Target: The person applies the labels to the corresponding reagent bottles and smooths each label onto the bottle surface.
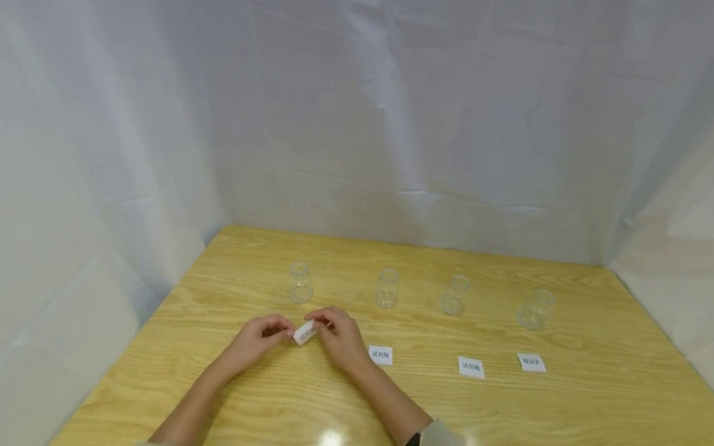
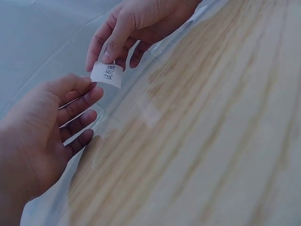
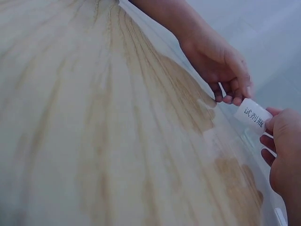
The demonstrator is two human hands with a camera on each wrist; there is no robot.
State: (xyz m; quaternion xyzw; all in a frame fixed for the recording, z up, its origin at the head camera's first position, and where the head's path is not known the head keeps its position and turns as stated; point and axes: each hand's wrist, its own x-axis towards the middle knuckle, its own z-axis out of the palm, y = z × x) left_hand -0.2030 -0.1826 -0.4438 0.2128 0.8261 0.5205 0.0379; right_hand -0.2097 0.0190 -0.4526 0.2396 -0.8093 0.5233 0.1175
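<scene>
Between my two hands is a small white paper label (image 1: pixel 304 332) printed with dark Chinese characters, held above the table. My right hand (image 1: pixel 341 341) pinches its right end between thumb and fingers. Thumb and index finger of my left hand (image 1: pixel 253 342) pinch the opposite corner, while the other left fingers are loosely bent in the left wrist view. The label (image 2: pixel 106 74) curves slightly there, and its print faces up in the right wrist view. Just beyond the hands a clear glass bottle (image 1: pixel 301 285) stands upright.
Further glass bottles (image 1: pixel 387 288) stand in a row to the right, the last one (image 1: pixel 535 310) near the right side. Nearer me lie three more printed labels, one (image 1: pixel 381 355) beside my right wrist. The wooden table (image 1: pixel 268 402) is bordered by white sheeting (image 1: pixel 334 124).
</scene>
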